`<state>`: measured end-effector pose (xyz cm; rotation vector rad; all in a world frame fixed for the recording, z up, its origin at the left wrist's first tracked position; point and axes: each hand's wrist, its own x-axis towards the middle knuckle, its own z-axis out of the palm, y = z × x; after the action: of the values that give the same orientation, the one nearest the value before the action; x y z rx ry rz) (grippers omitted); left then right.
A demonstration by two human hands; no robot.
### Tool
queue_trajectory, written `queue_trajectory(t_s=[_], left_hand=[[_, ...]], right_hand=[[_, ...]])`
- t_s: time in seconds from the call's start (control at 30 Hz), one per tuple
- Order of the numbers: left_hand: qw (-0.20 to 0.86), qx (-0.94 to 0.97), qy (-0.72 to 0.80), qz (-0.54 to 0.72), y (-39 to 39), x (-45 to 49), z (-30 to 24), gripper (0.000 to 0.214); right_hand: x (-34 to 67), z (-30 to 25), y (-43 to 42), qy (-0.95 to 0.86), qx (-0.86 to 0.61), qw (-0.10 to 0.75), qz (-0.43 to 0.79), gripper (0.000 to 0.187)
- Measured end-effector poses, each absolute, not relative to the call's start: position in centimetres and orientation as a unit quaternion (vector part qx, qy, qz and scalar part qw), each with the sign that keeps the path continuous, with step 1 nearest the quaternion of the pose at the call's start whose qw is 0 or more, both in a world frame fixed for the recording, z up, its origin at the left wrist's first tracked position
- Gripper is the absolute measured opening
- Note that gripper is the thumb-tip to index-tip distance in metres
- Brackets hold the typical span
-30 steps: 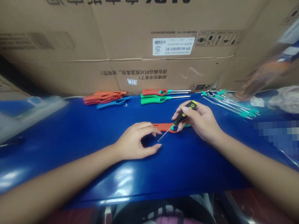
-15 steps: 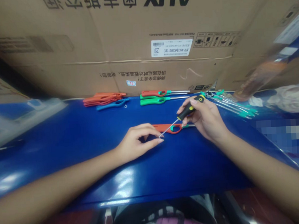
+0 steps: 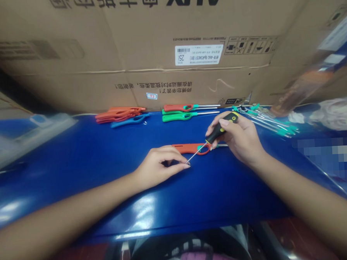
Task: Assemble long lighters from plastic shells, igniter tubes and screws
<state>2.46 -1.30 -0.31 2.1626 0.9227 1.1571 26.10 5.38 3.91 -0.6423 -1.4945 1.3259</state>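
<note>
My right hand (image 3: 244, 140) is wrapped round the black and yellow handle of a screwdriver (image 3: 221, 129), its thin shaft slanting down to the left. At the screwdriver's tip, my left hand (image 3: 158, 166) has thumb and forefinger drawn together in a pinch. Something tiny and dark shows at those fingertips, too small to name. Just behind both hands, an orange long-nosed gas lighter (image 3: 185, 148) with a green trigger lies on the blue table (image 3: 212, 198). Part of its metal tube is hidden by my right hand.
Along the back lie orange lighter shells (image 3: 118, 114), a blue shell (image 3: 129, 121), and red and green lighters (image 3: 177, 117). Several metal tubes with green ends (image 3: 267, 121) are at the right. A large cardboard box (image 3: 145, 34) stands behind, and a clear plastic container (image 3: 37, 139) sits left.
The screwdriver and my right hand have shifted slightly, and the tip sits a little lower at my left fingertips. My left hand stays almost in place.
</note>
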Motion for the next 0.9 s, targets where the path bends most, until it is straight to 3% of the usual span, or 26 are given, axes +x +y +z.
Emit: queue_trajectory(t_s=[0.23, 0.57, 0.77, 0.9], left_hand=[[0.275, 0.816, 0.345, 0.375, -1.3, 2.5, -0.2, 0.007], [0.303, 0.842, 0.336, 0.294, -1.4, 2.6, -0.2, 0.010], [0.322, 0.834, 0.330, 0.303, -1.3, 2.7, -0.2, 0.011], [0.326, 0.826, 0.340, 0.310, -1.3, 2.7, -0.4, 0.012]], right_hand=[[26.6, 4.3, 4.4, -0.702, -0.187, 0.471, 0.500, 0.012], [27.0, 5.5, 2.5, -0.805, -0.111, 0.325, 0.485, 0.025], [25.6, 5.1, 1.9, -0.841, -0.085, 0.411, 0.342, 0.051], [25.2, 5.2, 1.9, -0.861, -0.080, 0.401, 0.304, 0.056]])
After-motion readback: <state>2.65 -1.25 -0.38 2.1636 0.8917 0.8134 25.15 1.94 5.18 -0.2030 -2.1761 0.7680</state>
